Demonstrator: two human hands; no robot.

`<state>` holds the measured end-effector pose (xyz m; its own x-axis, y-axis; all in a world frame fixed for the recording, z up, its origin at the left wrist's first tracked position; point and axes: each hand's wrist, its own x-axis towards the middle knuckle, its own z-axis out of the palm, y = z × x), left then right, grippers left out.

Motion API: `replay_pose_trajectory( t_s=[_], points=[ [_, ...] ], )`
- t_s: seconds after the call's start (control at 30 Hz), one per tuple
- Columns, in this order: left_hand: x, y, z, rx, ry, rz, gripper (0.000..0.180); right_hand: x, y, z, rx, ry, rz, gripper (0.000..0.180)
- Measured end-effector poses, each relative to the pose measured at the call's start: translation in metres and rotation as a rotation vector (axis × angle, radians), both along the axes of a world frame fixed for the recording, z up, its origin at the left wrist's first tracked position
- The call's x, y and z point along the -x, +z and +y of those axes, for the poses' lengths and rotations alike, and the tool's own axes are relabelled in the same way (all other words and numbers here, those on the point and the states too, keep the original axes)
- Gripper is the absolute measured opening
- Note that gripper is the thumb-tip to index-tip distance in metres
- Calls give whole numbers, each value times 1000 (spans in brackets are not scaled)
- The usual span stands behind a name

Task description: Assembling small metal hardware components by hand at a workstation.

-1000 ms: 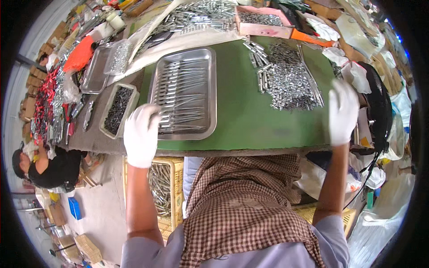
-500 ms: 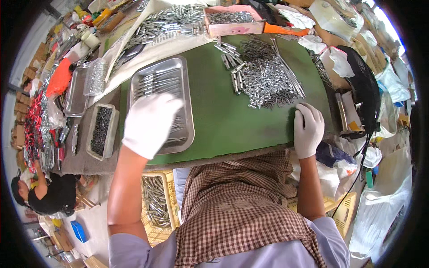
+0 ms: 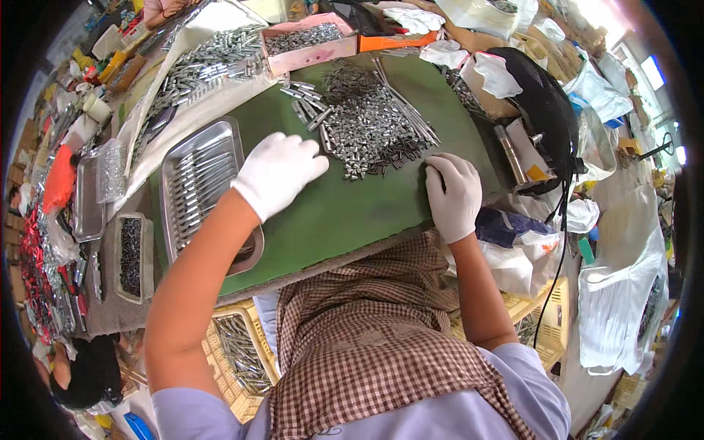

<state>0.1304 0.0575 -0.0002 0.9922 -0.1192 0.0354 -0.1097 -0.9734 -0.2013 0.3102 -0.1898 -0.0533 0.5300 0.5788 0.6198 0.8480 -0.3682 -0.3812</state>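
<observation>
My left hand (image 3: 282,174), in a white glove, hovers over the green mat (image 3: 330,220) between a metal tray and a heap of parts. Its fingers are curled, and their tips are hidden. The metal tray (image 3: 213,133) holds a row of slender silver rods (image 3: 194,183); my left forearm covers its lower part. Small silver sleeves (image 3: 367,132) lie heaped right of that hand, with dark thin pins (image 3: 348,82) behind them. Beside the heap's lower right edge, my right hand (image 3: 453,196), also gloved, rests with fingers curled inward; whatever they hold is hidden.
Thicker metal barrels (image 3: 306,103) and long thin rods (image 3: 407,103) flank the heap. A pink box (image 3: 315,59) of parts stands behind. Left of the tray is a bin (image 3: 149,264) of dark pieces. A black bag (image 3: 539,110) stands at right. Another person (image 3: 88,374) is at lower left.
My left hand has moved off the tray, rightward toward the heap, uncovering the row of rods. My right hand stays beside the heap. The whole view has swung, shifting the table leftward.
</observation>
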Motion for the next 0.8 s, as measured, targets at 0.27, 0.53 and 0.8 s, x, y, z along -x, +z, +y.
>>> replay_pose_trajectory(
  t_s=[0.27, 0.53, 0.8],
  points=[
    [37, 7, -109, 732, 130, -458, 25, -86, 7, 55, 20, 4, 114, 16],
    [31, -36, -129, 670, 299, -596, 21, -141, 42, 183, 691, -108, 205, 39],
    [33, -45, -132, 540, 348, -630, 23, -137, 58, 230, 947, -158, 261, 46]
  ],
)
